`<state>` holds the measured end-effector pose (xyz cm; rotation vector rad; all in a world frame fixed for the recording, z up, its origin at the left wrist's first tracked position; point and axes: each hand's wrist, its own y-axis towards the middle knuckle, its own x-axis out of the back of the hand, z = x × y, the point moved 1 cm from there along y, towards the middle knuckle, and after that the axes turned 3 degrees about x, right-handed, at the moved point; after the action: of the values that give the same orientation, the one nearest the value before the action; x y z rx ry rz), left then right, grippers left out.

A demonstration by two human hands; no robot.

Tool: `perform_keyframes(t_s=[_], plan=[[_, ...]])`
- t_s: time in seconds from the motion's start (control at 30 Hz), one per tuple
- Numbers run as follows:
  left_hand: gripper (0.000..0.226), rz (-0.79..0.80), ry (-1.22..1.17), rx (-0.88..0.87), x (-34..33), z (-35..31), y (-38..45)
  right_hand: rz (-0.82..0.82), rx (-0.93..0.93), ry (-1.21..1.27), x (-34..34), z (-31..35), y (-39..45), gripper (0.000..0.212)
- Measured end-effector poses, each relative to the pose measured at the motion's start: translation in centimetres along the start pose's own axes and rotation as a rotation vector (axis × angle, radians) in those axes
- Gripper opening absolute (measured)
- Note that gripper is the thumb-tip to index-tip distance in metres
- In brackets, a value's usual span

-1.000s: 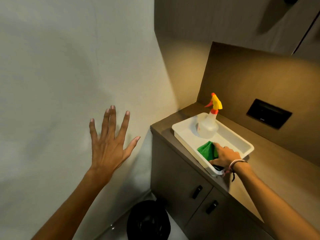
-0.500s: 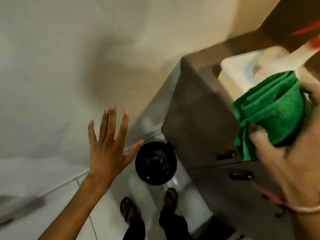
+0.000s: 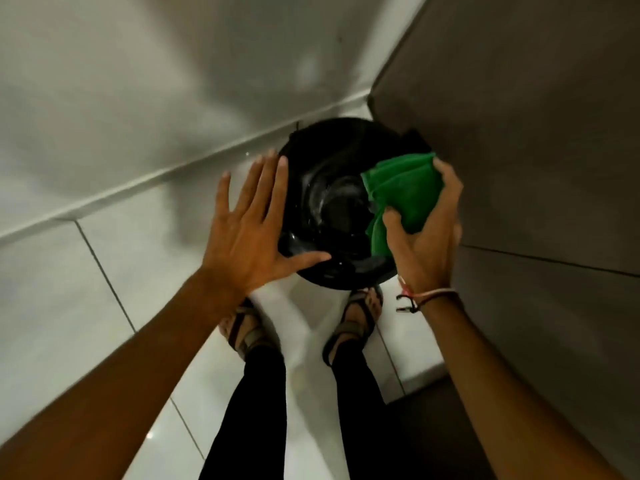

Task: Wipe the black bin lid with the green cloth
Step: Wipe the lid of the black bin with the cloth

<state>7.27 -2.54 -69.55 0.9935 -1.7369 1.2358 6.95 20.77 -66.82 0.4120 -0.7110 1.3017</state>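
A round black bin lid [image 3: 332, 202], glossy with wet-looking glints, sits on the floor in the corner between wall and cabinet. My right hand [image 3: 427, 233] holds a folded green cloth [image 3: 403, 197] over the lid's right side; whether the cloth touches the lid I cannot tell. My left hand [image 3: 251, 230] is spread flat with fingers apart over the lid's left edge, its thumb reaching across the lid's front rim. Both hands hide parts of the lid.
A grey-brown cabinet side [image 3: 519, 133] rises close on the right of the bin. A pale wall [image 3: 138, 98] stands behind it. My sandalled feet [image 3: 356, 317] stand on white floor tiles [image 3: 69, 306] just in front of the bin.
The view swung down from the countertop tray to the bin. My right hand lifted the green cloth from the tray and brought it down over the lid. My left hand came down to the lid's left edge.
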Motion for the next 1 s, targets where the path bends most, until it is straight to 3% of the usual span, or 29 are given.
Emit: perform_keyframes(t_s=[0.13, 0.2, 0.37, 0.8, 1.0], plan=[[0.153, 0.074, -0.027, -0.023, -2.8, 0.7, 2.4, 0.051, 0.096, -0.555, -2.0, -3.0, 0.8, 0.068], [0.157, 0.091, -0.011, -0.052, -3.5, 1.2, 2.7, 0.067, 0.163, -0.677, -2.4, -3.1, 0.7, 0.072], [0.156, 0.094, 0.043, -0.088, -3.9, 1.8, 3.3, 0.051, 0.214, -0.744, -5.5, -3.0, 1.9, 0.082], [0.166, 0.047, -0.003, -0.105, -3.0, 2.0, 6.4, -0.029, 0.28, -0.827, -9.8, -0.8, 4.7, 0.072], [0.159, 0.07, 0.071, 0.041, -2.4, 1.8, 5.5, 0.174, 0.534, -0.767, -10.2, -0.2, 2.9, 0.064]])
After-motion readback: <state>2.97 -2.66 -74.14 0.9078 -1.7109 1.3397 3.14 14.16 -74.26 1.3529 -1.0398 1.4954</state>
